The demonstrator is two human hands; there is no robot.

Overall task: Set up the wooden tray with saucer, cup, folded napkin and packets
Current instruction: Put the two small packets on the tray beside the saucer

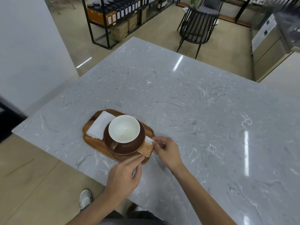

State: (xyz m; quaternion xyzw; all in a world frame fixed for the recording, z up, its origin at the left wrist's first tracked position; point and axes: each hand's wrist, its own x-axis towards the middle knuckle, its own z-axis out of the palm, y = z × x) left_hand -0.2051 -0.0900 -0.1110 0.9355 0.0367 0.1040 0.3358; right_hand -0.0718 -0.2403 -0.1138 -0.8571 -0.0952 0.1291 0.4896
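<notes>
A wooden tray (90, 140) lies near the front left edge of the marble counter. On it a brown saucer (139, 144) carries a brown cup with a white inside (124, 128), handle toward me. A folded white napkin (99, 125) rests on the tray's left side. Orange and white packets (148, 147) sit at the tray's right end, tucked against the saucer. My right hand (167, 151) pinches the packets from the right. My left hand (125, 174) touches their near end with its fingertips.
The grey marble counter (194, 111) stretches far to the right and back. Beyond it stand a black chair (196, 28) and metal shelving with bottles and boxes (123, 17). A white wall (29, 51) is at left. My shoe (85, 198) shows on the floor.
</notes>
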